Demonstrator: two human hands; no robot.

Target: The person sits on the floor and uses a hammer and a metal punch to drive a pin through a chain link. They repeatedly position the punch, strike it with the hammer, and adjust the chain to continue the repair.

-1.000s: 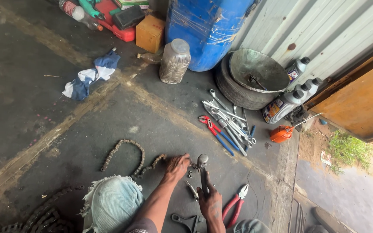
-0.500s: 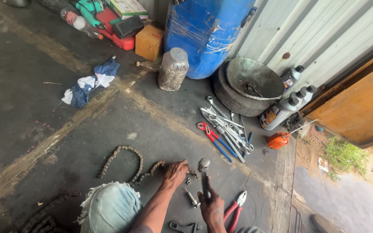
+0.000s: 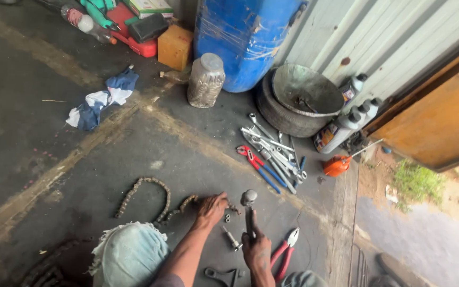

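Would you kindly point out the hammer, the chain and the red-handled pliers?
hammer point(image 3: 248, 198), head view, on its metal head.
chain point(image 3: 143, 182), head view, on the top of its curved loop.
red-handled pliers point(image 3: 283, 254), head view, on a red handle.

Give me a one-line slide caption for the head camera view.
Left hand pins a chain on the floor; right hand grips a hammer.

Blue barrel point(image 3: 243, 37), red-handled pliers point(image 3: 282, 255), orange oil can point(image 3: 337, 166), blue-white rag point(image 3: 101, 100)
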